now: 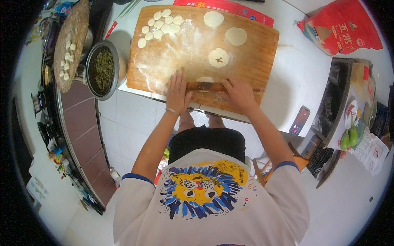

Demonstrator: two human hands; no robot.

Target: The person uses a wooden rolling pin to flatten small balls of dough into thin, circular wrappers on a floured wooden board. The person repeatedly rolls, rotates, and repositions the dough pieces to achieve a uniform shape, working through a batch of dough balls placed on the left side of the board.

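L hand (pixel 177 91) & R hand (pixel 239 93), fingers mostly extended, rest atop brn wooden rolling pin (pixel 210 86) over rnd white dough disc (pixel 205 79).

A red bag (pixel 349 33) lies beyond and right of the fingers (pixel 177 82); a phone (pixel 300 120) and green vegetables (pixel 345 141) rest rightward, nearer the body.

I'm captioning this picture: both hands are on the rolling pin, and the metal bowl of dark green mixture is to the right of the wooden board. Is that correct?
Not quite: the head view shows the metal bowl of dark green mixture to the left of the wooden board. The rest stands: the left hand and right hand are on the rolling pin.
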